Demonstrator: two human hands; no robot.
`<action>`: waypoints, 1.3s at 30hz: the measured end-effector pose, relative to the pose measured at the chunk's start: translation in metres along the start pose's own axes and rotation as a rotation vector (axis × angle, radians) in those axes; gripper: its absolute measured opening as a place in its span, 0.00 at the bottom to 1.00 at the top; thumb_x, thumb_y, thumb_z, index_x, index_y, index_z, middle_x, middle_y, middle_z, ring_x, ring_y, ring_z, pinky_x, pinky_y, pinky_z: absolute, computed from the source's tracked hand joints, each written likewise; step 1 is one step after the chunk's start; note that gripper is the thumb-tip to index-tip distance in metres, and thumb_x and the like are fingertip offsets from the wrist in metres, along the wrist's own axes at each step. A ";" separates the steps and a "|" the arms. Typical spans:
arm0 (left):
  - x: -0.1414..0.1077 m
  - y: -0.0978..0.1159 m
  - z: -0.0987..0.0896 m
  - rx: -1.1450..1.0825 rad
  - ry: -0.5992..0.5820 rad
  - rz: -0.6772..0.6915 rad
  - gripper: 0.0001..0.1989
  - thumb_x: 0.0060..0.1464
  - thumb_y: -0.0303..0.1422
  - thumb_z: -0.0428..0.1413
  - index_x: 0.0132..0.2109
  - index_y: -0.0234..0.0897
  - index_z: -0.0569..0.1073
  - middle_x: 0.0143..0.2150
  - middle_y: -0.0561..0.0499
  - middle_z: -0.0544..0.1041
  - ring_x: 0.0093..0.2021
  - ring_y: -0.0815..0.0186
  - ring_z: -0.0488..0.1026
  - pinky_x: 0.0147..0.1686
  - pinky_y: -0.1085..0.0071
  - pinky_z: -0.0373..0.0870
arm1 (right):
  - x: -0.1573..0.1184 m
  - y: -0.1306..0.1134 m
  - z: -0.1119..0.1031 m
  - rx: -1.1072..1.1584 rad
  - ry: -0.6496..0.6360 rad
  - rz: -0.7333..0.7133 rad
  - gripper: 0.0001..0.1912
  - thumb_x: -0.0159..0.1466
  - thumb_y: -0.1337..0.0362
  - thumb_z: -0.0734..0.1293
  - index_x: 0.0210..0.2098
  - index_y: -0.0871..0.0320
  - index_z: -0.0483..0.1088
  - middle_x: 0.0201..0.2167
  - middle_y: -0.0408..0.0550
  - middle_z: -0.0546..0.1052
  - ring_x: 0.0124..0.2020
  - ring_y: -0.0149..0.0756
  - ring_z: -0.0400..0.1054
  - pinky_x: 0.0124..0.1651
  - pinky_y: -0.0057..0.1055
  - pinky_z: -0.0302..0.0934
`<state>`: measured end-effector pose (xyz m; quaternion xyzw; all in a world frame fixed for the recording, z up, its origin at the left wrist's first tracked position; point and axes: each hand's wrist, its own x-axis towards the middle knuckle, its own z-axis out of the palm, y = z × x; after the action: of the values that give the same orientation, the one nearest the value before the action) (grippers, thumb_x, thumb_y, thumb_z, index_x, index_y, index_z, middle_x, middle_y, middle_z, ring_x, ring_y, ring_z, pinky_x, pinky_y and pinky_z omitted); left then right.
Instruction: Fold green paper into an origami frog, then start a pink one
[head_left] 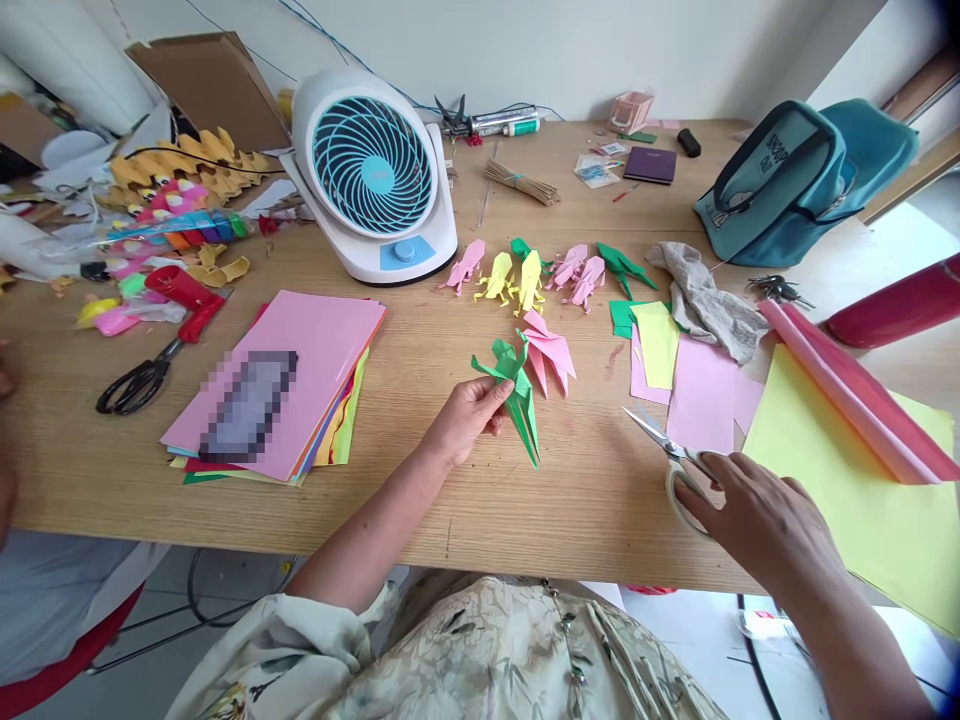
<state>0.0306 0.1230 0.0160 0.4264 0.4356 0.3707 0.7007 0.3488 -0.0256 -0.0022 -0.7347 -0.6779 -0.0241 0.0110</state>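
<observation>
My left hand (471,418) pinches a green folded-paper figure (514,385) with long pointed legs, held over the front middle of the table. Right behind it is a pink folded-paper figure (551,350), partly overlapped by the green one. My right hand (757,505) has its fingers on the handles of a pair of scissors (679,452), whose slightly parted blades point up and left. Farther back stand several finished paper figures, among them a yellow one (529,283), a pink one (466,266) and a green one (624,268).
Left of my hands lies a stack of coloured paper (322,330) with a blurred phone (251,405) on it. A white fan (375,170) stands behind. At right are paper pieces (701,395), a grey cloth (701,295), yellow sheets (840,470), a red bottle (896,305) and a teal bag (802,185).
</observation>
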 end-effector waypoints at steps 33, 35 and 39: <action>0.001 -0.023 0.017 -0.075 -0.142 -0.161 0.24 0.39 0.50 0.70 0.28 0.32 0.74 0.21 0.57 0.67 0.20 0.77 0.58 0.18 0.78 0.52 | 0.077 -0.115 0.009 0.565 0.520 -0.784 0.19 0.65 0.74 0.66 0.54 0.54 0.70 0.44 0.52 0.78 0.46 0.39 0.73 0.47 0.37 0.70; 0.002 -0.025 0.018 -0.058 -0.135 -0.136 0.24 0.39 0.50 0.69 0.28 0.32 0.74 0.21 0.57 0.66 0.20 0.77 0.57 0.18 0.77 0.52 | 0.078 -0.116 0.006 0.575 0.528 -0.763 0.19 0.65 0.74 0.66 0.53 0.53 0.71 0.42 0.51 0.79 0.42 0.38 0.73 0.45 0.38 0.69; 0.003 -0.027 0.020 -0.040 -0.073 -0.103 0.24 0.39 0.50 0.69 0.28 0.32 0.74 0.21 0.57 0.65 0.20 0.77 0.56 0.18 0.77 0.51 | 0.076 -0.118 0.005 0.602 0.504 -0.700 0.17 0.66 0.72 0.65 0.52 0.52 0.72 0.41 0.50 0.79 0.40 0.37 0.73 0.41 0.37 0.67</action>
<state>0.0541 0.1102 -0.0050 0.4024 0.4236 0.3270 0.7428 0.2375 0.0603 -0.0057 -0.3998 -0.8361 -0.0064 0.3755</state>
